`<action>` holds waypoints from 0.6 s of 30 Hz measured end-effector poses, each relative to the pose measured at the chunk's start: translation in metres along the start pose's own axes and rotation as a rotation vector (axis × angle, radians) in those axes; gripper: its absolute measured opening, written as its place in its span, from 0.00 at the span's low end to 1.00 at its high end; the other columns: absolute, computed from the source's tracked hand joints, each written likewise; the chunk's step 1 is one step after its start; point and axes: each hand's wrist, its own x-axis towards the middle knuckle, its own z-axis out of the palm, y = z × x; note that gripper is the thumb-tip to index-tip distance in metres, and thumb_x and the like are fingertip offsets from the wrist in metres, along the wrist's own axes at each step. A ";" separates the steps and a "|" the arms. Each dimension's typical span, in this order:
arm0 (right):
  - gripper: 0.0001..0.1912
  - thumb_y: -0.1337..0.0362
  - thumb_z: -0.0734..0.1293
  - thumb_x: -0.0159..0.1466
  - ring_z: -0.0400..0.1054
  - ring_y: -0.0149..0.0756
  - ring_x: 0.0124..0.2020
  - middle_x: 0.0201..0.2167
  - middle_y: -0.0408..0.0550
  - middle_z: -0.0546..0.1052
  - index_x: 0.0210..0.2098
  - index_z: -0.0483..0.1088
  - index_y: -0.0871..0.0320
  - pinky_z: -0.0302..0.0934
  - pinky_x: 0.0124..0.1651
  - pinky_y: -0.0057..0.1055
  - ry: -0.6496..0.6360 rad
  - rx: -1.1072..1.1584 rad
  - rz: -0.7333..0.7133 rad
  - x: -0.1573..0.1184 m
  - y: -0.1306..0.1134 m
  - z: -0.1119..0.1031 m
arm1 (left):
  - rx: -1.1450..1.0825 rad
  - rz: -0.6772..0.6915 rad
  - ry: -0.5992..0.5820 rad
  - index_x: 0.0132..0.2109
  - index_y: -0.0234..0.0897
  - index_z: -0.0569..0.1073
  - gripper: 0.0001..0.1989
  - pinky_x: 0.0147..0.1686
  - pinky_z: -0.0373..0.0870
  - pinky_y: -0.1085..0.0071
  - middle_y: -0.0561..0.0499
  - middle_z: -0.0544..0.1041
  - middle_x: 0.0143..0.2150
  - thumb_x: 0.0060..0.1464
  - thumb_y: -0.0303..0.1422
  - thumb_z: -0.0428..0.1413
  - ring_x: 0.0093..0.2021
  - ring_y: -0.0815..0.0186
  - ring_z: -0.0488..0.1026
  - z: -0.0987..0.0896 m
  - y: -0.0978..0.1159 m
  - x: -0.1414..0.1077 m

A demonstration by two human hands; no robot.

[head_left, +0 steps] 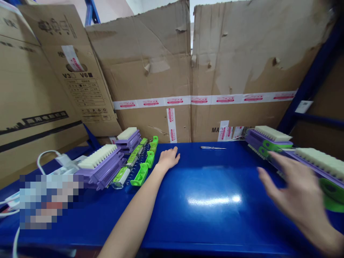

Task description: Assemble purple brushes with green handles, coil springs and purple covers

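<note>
Several bright-green plastic brackets (140,175) line up left of the empty, loosely spread left hand (168,158); beyond its right side lies a slim clear-handled screwdriver (212,147). The blurred right hand (298,186) spreads wide beside purple, cream-toothed blocks (268,137), contact unclear.

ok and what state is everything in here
left hand, open, empty
right hand, open, blurred
screwdriver, lying flat
left purple brushes, bristles up
right purple brushes, top bristles up
green holders, detached, lined up
springs, lined up
green-topped blocks, lined up
cardboard panels, upright, taped
white adapter, seemingly plugged in
</note>
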 end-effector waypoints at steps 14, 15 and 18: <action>0.16 0.61 0.55 0.65 0.63 0.31 0.24 0.21 0.46 0.69 0.26 0.67 0.58 0.54 0.26 0.29 -0.231 0.372 -0.675 0.038 -0.172 0.067 | 0.009 -0.028 -0.036 0.50 0.39 0.63 0.16 0.40 0.66 0.62 0.43 0.76 0.44 0.60 0.40 0.41 0.44 0.55 0.74 -0.002 0.001 0.001; 0.15 0.60 0.56 0.65 0.62 0.32 0.23 0.21 0.44 0.68 0.26 0.67 0.56 0.55 0.26 0.29 -0.208 0.464 -0.758 0.026 -0.189 0.050 | 0.005 -0.030 -0.034 0.50 0.40 0.63 0.16 0.41 0.66 0.62 0.43 0.76 0.44 0.60 0.40 0.41 0.45 0.55 0.74 -0.002 0.001 0.001; 0.11 0.56 0.57 0.64 0.61 0.33 0.25 0.24 0.41 0.69 0.30 0.68 0.49 0.59 0.27 0.33 -0.351 0.580 -0.912 -0.025 -0.230 0.005 | -0.005 -0.018 -0.020 0.50 0.40 0.63 0.16 0.41 0.66 0.62 0.43 0.75 0.45 0.60 0.41 0.41 0.45 0.55 0.73 -0.002 0.001 0.000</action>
